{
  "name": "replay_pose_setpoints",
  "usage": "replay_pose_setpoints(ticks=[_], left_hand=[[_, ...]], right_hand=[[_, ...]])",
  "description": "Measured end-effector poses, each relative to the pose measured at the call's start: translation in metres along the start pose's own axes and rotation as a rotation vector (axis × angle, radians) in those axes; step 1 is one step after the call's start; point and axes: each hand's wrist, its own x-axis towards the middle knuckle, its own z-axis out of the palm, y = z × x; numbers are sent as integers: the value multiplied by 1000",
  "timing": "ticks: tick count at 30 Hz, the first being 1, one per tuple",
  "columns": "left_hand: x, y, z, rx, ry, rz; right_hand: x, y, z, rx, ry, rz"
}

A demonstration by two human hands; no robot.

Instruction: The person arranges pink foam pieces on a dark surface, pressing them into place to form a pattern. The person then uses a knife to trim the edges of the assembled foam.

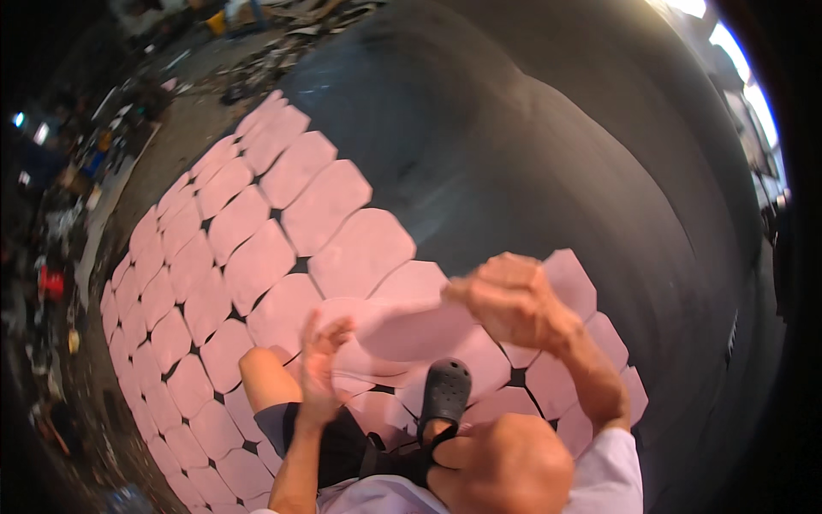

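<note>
Pink, thin, flat sheet (411, 330), rounded at the edges: held up between my two hands above my lap. My right hand (512, 300) has its grip clamped on the sheet's right end, fingers curled over the top. My left hand (320, 360) touches the sheet's left end with fingers spread apart, not closed on it. Below: my black clog (445, 390) and bare knees. Beneath and to the left: rows of like pink pieces (257, 261) laid edge to edge on a large dark curved surface (548, 154). Far left: cluttered ground, blurred.
</note>
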Motion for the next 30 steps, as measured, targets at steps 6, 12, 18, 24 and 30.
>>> replay_pose_setpoints(ticks=[6, 12, 18, 24, 30], left_hand=[[53, -47, 78, -1023, 228, -401], [91, -159, 160, -470, 332, -613], [104, -172, 183, -251, 425, -492], [112, -173, 186, -180, 449, -492], [110, -166, 190, -107, 480, -455]], right_hand=[[-5, 84, -41, 311, 251, 718], [-95, 193, -9, 73, 133, 813], [-103, 214, 0, -64, 144, 802], [-106, 222, 7, -78, 161, 775], [-102, 216, 1, -72, 143, 786]])
